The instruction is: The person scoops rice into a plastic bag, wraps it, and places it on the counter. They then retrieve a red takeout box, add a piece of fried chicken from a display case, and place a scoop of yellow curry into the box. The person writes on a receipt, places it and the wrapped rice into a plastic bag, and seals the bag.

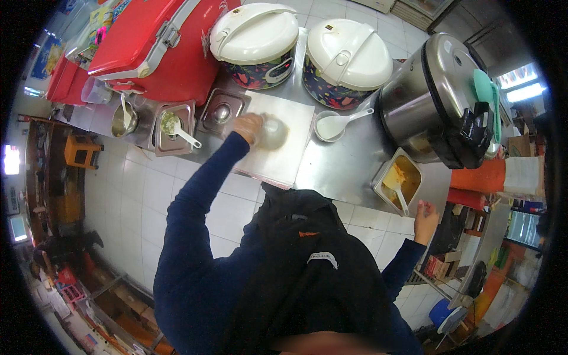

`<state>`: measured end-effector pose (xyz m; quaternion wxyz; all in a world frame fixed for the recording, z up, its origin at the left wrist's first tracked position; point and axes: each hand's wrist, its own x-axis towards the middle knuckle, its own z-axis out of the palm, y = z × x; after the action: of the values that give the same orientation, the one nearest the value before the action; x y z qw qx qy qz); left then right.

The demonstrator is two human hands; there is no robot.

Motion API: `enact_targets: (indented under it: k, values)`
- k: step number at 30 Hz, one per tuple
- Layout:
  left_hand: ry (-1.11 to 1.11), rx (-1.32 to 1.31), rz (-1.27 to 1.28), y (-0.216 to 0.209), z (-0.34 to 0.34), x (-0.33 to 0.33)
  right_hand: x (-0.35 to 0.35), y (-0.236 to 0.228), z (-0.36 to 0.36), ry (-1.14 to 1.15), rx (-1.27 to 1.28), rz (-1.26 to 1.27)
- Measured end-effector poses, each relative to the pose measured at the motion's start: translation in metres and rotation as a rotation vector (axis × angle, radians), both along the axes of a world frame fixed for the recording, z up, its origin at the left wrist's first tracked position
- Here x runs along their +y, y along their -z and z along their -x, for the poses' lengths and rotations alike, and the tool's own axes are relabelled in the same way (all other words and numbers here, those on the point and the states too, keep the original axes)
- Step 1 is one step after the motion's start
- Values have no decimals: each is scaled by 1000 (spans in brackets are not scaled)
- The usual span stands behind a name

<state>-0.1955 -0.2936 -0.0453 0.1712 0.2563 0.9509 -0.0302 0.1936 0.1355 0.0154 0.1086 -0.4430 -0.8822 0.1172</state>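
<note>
Steel counter (346, 163) flanks white paper (281, 168); left hand (247, 128) at paper's edge.

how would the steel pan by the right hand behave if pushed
The pan would likely slide rather than roll, being flat-sided on a smooth counter. It should feel stiff, as it looks metal. The spoon might shift, its handle reaching the rim.

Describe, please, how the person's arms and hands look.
Both sleeves are long, dark blue and plain as far as seen. The left hand seems to wear a thin, see-through glove; the right hand looks bare.
</note>
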Motion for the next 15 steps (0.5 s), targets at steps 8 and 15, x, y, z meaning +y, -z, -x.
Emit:
enact_targets:
  k: [8, 15]
  values:
    - [-161, -231, -295, -66, 59, 30, 53, 26, -32, 37, 234, 233]
    - [513, -314, -725, -65, -72, 194, 60, 85, -42, 68, 336, 654]
